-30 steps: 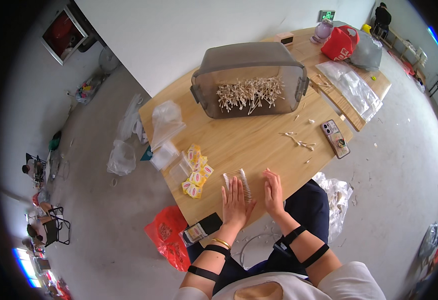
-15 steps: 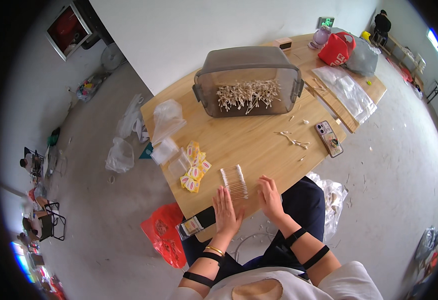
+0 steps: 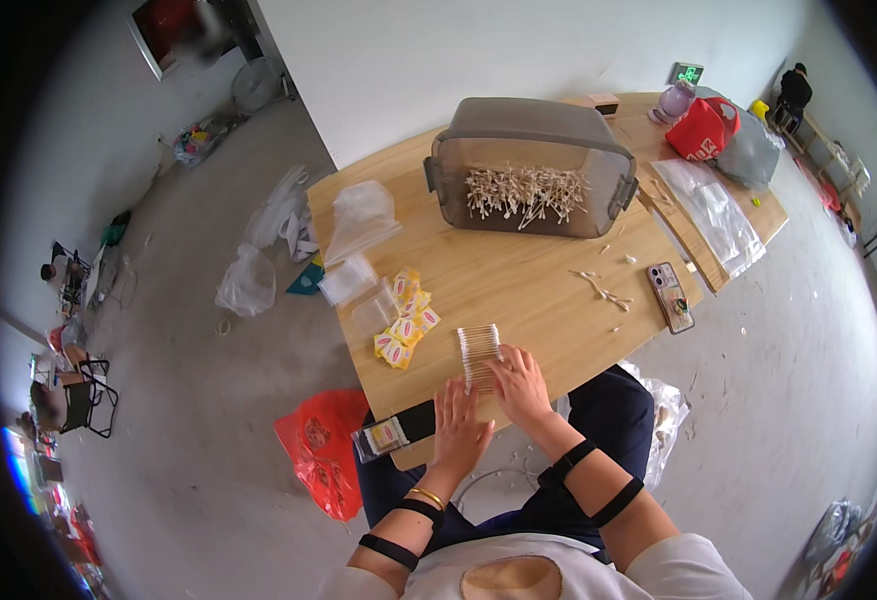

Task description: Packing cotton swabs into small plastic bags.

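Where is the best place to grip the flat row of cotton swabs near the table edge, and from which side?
Probably by its two long sides, coming from above. The flat row of white cotton swabs lies flat on the wooden table; the right hand already touches its near end, with the left hand just beside.

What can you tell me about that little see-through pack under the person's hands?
The clear pack looks like thin plastic filled with a tight row of cotton swabs, pale sticks side by side. It lies flat near the front edge of the wooden table. The right hand rests on its near end; the left hand lies just beside it.
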Available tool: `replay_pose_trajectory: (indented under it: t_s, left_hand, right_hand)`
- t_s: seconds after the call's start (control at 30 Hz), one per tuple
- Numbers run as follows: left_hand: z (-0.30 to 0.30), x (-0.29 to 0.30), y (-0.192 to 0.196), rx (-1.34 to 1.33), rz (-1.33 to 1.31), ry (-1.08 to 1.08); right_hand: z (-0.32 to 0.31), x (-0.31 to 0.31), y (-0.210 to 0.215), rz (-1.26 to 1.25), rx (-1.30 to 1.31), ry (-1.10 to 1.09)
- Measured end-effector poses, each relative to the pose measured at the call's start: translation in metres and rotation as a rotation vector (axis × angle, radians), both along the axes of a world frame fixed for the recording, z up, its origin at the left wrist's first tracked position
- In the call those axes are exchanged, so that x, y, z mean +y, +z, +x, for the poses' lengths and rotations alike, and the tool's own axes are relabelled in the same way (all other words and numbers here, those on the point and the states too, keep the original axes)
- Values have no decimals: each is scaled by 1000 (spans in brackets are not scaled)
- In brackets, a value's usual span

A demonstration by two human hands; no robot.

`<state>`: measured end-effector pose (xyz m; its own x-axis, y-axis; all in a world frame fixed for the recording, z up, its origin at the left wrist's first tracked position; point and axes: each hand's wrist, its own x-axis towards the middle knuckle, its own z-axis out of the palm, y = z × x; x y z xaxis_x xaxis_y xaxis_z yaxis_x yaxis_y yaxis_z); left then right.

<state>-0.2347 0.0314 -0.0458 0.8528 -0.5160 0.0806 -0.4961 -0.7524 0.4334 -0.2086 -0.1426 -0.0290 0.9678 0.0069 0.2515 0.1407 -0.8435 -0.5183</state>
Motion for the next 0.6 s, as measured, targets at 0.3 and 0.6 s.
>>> replay_pose_trajectory:
  t_s: [0.3, 0.6]
  left_hand:
    - [17, -14, -10, -93, 57, -33]
    - [17, -18, -13, -112, 87, -21]
  right_hand:
    - [8, 4, -7, -50, 19, -26]
    - [18, -1, -3, -48, 48, -6]
